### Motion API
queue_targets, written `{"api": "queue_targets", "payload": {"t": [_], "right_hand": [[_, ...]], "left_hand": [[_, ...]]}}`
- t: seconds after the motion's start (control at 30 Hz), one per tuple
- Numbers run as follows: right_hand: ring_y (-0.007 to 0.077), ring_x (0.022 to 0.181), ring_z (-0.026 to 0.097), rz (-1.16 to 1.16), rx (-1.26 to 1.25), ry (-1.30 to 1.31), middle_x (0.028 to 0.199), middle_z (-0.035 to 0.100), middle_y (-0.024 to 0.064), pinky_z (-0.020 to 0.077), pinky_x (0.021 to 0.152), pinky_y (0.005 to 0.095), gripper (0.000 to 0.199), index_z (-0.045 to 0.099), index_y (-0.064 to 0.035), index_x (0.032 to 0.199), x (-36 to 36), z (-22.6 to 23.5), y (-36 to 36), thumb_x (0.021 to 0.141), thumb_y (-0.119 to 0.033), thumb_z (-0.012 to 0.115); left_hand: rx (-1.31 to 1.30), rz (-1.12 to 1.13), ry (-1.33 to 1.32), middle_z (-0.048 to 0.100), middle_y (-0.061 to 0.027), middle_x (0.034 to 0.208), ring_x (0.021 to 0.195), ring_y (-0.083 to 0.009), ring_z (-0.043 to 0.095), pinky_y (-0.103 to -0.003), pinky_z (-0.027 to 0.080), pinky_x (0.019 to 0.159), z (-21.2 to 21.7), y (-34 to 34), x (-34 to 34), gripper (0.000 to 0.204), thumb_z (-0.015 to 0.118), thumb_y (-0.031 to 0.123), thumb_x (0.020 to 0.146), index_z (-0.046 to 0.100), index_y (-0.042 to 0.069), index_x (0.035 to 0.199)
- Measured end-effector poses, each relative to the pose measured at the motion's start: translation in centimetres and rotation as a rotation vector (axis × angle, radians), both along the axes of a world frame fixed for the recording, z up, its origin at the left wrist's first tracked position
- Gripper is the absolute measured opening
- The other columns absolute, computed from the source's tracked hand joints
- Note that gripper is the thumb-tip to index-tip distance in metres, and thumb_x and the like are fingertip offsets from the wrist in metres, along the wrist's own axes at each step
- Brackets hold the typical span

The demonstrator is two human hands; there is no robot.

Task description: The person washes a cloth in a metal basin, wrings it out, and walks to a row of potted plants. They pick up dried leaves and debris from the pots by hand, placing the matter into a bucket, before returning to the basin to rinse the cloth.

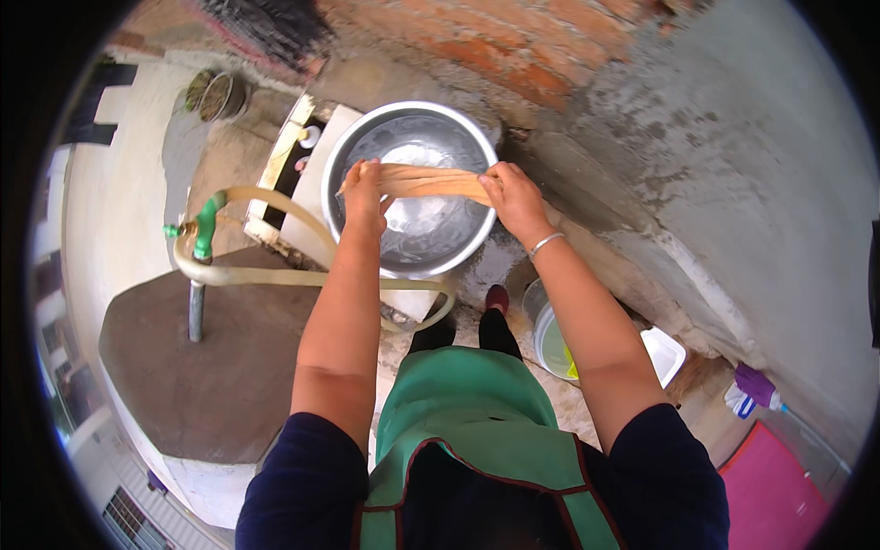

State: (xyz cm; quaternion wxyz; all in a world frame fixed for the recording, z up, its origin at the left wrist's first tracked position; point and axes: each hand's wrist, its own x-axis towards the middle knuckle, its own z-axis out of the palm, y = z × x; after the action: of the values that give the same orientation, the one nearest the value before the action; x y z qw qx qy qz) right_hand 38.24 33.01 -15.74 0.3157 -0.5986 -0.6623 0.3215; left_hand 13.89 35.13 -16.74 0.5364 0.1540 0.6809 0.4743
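Fingers closed on both sides: left hand and right hand each grasping one end of an orange cloth, stretched between them above a steel basin. Person's left: green tap on an upright pipe, pale hose looping toward the basin's near side. Person's right: bucket near a red shoe, white tub just beyond; worn, green apron and bracelet

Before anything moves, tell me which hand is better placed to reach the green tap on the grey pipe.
Likely the left hand: it is nearer the green tap, at left. The right hand is farther off; both hands grip the stretched orange cloth.
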Motion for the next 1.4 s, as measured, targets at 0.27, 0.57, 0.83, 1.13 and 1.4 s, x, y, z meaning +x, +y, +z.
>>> {"api": "queue_targets", "payload": {"t": [0.27,0.57,0.83,1.13,1.4], "right_hand": [[0.0304,0.132,0.028,0.265,0.025,-0.580,0.139,0.035,0.0149,0.0186,0.108,0.0474,0.049,0.037,-0.0062,0.134,-11.1,-6.8,0.7,0.087,-0.016,0.045],[0.0266,0.100,0.053,0.432,-0.218,-0.876,0.103,0.054,0.0125,0.0323,0.096,0.0528,0.024,0.057,-0.0043,0.102,-12.7,-7.7,1.3,0.080,-0.010,0.051],[0.0282,0.080,0.062,0.513,-0.157,0.042,0.087,0.062,0.0160,0.0481,0.071,0.0348,0.021,0.058,-0.0030,0.093,-9.2,10.5,5.5,0.073,-0.008,0.061],[0.0163,0.089,0.059,-0.221,-0.229,1.057,0.097,0.059,0.0097,0.0499,0.078,0.0310,0.025,0.049,0.0003,0.105,0.3,20.2,4.8,0.083,-0.007,0.059],[0.0264,0.095,0.057,0.044,0.761,-0.678,0.111,0.055,0.0084,0.0483,0.079,0.0347,0.039,0.052,-0.0127,0.112,12.7,24.1,-3.5,0.074,-0.005,0.058]], "left_hand": [[-0.040,-0.719,1.040,0.029,-0.0192,0.140,0.125,-0.0355,0.035,-0.040,0.035,0.100,-7.0,-2.9,-3.5,0.057,0.057,0.013,0.076,0.042,0.012,0.131],[-0.211,-0.833,0.773,0.048,-0.0162,0.126,0.119,-0.0324,0.044,-0.036,0.038,0.097,-8.8,-2.6,-4.8,0.042,0.055,0.012,0.078,0.053,0.009,0.120],[-0.053,-0.552,-0.019,0.048,-0.0139,0.129,0.124,-0.0215,0.038,-0.033,0.025,0.103,2.1,1.0,-2.1,0.058,0.039,0.050,0.090,0.050,0.005,0.125],[-0.019,-0.674,-0.654,0.061,-0.0119,0.098,0.085,-0.0228,0.061,-0.035,0.049,0.077,14.0,3.2,7.6,0.070,0.022,0.064,0.089,0.053,0.007,0.117],[-0.007,-0.955,-0.807,0.058,-0.0040,0.085,0.075,-0.0140,0.059,-0.027,0.053,0.065,19.1,3.3,20.3,0.021,0.064,0.016,0.081,0.055,0.009,0.098]]}}
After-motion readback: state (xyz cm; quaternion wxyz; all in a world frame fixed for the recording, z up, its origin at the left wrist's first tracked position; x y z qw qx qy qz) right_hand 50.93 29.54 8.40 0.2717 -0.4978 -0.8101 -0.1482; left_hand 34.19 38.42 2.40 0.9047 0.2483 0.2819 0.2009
